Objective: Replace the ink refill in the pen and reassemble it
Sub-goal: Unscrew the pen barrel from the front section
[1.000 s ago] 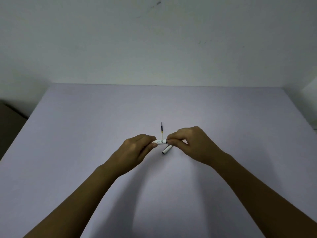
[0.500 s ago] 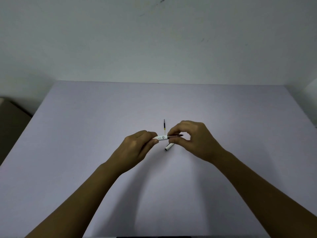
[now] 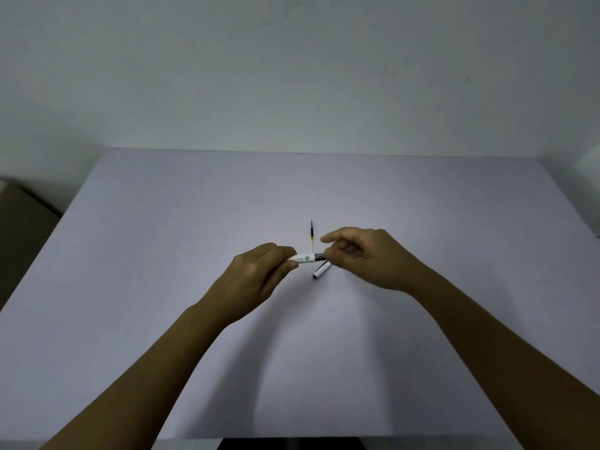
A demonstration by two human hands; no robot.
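Observation:
My left hand (image 3: 256,277) grips the white pen barrel (image 3: 304,258), held level above the table. A dark, metallic piece (image 3: 319,255) sticks out of the barrel's right end, and the thumb and fingers of my right hand (image 3: 367,258) pinch it. My right index finger is stretched out above it. A white pen cap (image 3: 321,270) lies on the table just below the barrel. A thin ink refill (image 3: 312,235) with a dark tip and a yellow band lies behind the hands, pointing away from me.
A pale lilac table (image 3: 162,254) fills the view, with a plain wall behind its far edge. A dark brown object (image 3: 19,228) stands off the table's left side. A white thing (image 3: 589,164) shows at the right edge.
My right hand has opened its hold and shifted slightly right, and the dark piece now shows at the barrel's right end. The left hand keeps the barrel steady.

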